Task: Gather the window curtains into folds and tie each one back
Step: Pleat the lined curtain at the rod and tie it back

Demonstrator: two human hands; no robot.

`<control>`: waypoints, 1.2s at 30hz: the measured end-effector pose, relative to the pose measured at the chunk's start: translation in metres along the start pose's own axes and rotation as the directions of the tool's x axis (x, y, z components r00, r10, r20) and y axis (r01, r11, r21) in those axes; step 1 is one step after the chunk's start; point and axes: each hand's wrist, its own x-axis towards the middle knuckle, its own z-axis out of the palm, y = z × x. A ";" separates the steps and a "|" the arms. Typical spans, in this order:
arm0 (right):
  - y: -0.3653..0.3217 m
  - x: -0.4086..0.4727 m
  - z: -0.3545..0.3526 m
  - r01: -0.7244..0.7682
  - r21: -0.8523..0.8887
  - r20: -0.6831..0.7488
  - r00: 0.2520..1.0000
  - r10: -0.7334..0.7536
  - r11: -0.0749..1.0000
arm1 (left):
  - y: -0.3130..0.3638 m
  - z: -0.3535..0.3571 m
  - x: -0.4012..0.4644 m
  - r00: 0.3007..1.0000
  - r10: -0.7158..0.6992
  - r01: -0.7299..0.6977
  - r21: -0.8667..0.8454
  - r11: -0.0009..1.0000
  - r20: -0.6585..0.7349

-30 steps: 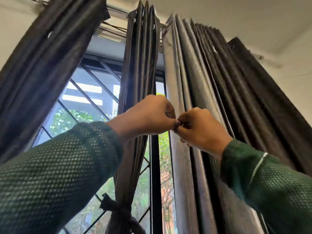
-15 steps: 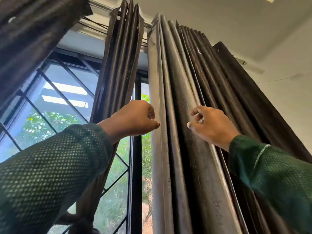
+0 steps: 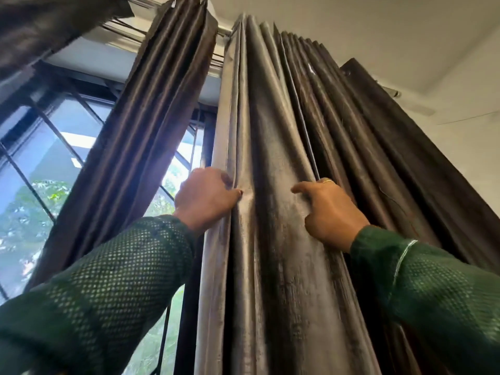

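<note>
Two hands work the right curtain [image 3: 284, 239], which hangs pleated just right of the window [image 3: 54, 163]. Our left hand [image 3: 203, 198] pinches its leading edge fold, grip clamped on the cloth; our right hand [image 3: 328, 212] hooks fingers behind a pleat further in, likely to draw the folds together. Fabric: heavy, grey-brown, faint sheen, stiff vertical ridges. The middle curtain [image 3: 151, 131] hangs already bunched.
</note>
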 end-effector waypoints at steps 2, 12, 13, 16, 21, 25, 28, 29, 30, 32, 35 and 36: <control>0.005 -0.002 0.004 -0.092 -0.095 -0.070 0.994 0.085 0.991 | -0.004 0.004 -0.003 1.000 0.005 -0.005 -0.034 0.999 -0.009; -0.016 -0.004 0.026 -0.020 0.221 -0.190 0.980 0.063 0.975 | -0.022 0.001 -0.011 0.989 0.141 -0.146 0.128 0.981 0.042; -0.023 -0.002 0.025 -0.010 0.232 -0.199 0.978 0.057 0.973 | -0.021 -0.004 -0.010 0.980 0.199 -0.198 0.245 0.949 0.019; -0.040 0.005 0.021 0.032 0.191 -0.227 0.974 0.013 0.981 | -0.020 -0.024 -0.003 0.930 0.362 -0.256 0.603 0.755 -0.058; -0.066 0.010 0.020 0.150 -0.020 -0.314 0.938 -0.148 0.989 | -0.036 -0.056 0.015 0.966 0.206 -0.033 0.716 0.697 -0.156; -0.089 0.016 0.026 0.211 -0.015 -0.284 0.936 -0.206 0.977 | -0.050 -0.076 0.026 0.988 -0.025 0.109 0.588 0.802 -0.149; -0.104 0.022 0.035 0.180 0.025 -0.254 0.953 -0.168 0.983 | -0.068 -0.091 0.033 0.992 -0.019 0.089 0.596 0.798 -0.123; -0.108 0.023 0.038 0.161 0.029 -0.248 0.957 -0.149 0.987 | -0.074 -0.096 0.035 0.994 -0.009 0.073 0.618 0.782 -0.107; -0.111 0.025 0.042 0.140 0.029 -0.240 0.962 -0.129 0.990 | -0.084 -0.103 0.039 0.996 -0.025 0.075 0.632 0.771 -0.087; -0.119 0.029 0.049 0.092 0.018 -0.228 0.970 -0.086 0.996 | -0.109 -0.117 0.052 0.996 -0.084 0.087 0.665 0.742 -0.036; -0.125 0.038 0.061 -0.010 0.033 -0.224 0.975 0.017 0.999 | -0.138 -0.143 0.067 0.999 -0.043 0.049 0.794 0.606 -0.029; -0.128 0.041 0.065 -0.051 0.061 -0.232 0.971 0.064 0.997 | -0.150 -0.154 0.071 0.998 -0.029 0.064 0.816 0.575 -0.057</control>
